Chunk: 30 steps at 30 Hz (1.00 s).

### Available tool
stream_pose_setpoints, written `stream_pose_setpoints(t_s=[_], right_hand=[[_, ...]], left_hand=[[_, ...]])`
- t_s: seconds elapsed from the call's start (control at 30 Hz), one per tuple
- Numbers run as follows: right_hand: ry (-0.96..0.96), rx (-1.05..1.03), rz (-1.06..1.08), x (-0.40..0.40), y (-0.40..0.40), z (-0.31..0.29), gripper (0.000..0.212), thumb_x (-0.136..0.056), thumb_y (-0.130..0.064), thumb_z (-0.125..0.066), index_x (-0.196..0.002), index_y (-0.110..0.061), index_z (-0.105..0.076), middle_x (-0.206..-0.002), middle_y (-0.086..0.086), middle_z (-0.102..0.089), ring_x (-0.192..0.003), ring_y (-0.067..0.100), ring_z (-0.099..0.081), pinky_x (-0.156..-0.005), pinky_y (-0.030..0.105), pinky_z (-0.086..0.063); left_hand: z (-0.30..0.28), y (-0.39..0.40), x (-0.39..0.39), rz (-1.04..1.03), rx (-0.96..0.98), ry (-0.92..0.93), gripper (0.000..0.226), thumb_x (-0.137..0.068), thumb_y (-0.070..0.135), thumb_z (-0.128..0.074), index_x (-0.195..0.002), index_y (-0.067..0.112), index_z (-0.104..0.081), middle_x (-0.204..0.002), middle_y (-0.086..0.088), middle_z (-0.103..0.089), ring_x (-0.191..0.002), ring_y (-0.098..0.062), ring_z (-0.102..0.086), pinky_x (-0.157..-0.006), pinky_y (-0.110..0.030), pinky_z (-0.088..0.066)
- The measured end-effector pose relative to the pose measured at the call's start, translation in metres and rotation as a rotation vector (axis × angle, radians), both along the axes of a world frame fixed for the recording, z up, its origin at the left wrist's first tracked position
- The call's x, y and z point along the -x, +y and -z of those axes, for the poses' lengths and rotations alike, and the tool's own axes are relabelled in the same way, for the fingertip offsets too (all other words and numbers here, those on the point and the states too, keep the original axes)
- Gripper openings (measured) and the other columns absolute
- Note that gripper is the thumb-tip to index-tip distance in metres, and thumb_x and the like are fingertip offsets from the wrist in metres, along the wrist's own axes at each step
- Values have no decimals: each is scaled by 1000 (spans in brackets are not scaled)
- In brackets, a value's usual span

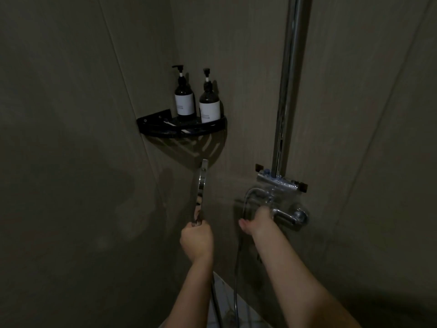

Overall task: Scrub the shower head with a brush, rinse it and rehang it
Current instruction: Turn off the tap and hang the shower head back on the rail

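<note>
In the head view, the left hand (196, 240) grips the handle of the shower head (202, 183), fingers curled around its lower end. The shower head stands nearly upright, its long axis running from the fist up toward the black corner shelf (182, 131) with two pump bottles (197, 98). It is seen edge-on, so which way its face points is hard to tell. The hose (236, 280) hangs down between the two forearms.

The right hand (256, 222) reaches to the right, to the tap (281, 202) on the far wall under the vertical pipe (289, 91). Its fingers touch the lever area, but motion blur hides whether they curl around it, so I cannot tell its grip. No brush is visible.

I judge this is the rinse step. The shower head lies left of the tap and apart from it, and the left hand is the nearer one to steer it.
</note>
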State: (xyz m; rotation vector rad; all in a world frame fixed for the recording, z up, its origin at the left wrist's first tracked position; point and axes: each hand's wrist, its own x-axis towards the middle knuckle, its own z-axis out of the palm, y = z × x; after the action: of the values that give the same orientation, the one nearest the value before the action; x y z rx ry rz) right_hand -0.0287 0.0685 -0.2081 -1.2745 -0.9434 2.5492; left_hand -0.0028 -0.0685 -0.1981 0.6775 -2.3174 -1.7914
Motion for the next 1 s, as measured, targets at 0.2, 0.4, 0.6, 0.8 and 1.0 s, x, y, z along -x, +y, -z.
stream_pose_setpoints(t_s=[0.2, 0.4, 0.6, 0.8, 1.0], right_hand=[[378, 126, 114, 7, -11, -47, 56, -100, -40, -22, -143, -6, -29, -149, 14, -34, -139, 26, -32, -116, 39, -20], [432, -31, 69, 6, -10, -51, 49, -100, -29, -23, -141, -4, -34, -147, 13, -38, -136, 26, -37, -112, 36, -28], [444, -35, 91, 4, -17, -51, 53, -101, -37, -19, -140, -6, -36, -146, 11, -40, -136, 23, -37, -112, 35, -24], [435, -89, 92, 5, -14, -48, 54, -101, -38, -18, -139, -5, -38, -145, 11, -42, -135, 23, -39, -110, 34, -27], [425, -106, 56, 11, 0, -50, 48, -100, -27, -24, -139, -3, -37, -145, 14, -42, -135, 27, -39, -111, 37, -29]], left_hand=[[-1, 0, -3, 7, 9, -9, 24, -84, 17, -57, -83, -6, -67, -91, -27, -67, -89, -38, -63, -77, -40, -49], [-4, -4, -5, -15, 41, -5, 25, -84, 16, -57, -89, -6, -68, -95, -29, -67, -93, -40, -63, -77, -39, -48], [-5, -6, -6, -21, 52, 24, 25, -83, 16, -57, -83, -7, -67, -91, -30, -67, -90, -41, -63, -76, -41, -49], [-2, -5, -5, -15, 11, 29, 24, -84, 16, -58, -80, -6, -66, -88, -27, -67, -86, -37, -63, -69, -35, -44], [-2, -3, -4, -11, 4, 22, 21, -85, 13, -57, -74, -4, -64, -77, -19, -63, -75, -29, -58, -65, -29, -37]])
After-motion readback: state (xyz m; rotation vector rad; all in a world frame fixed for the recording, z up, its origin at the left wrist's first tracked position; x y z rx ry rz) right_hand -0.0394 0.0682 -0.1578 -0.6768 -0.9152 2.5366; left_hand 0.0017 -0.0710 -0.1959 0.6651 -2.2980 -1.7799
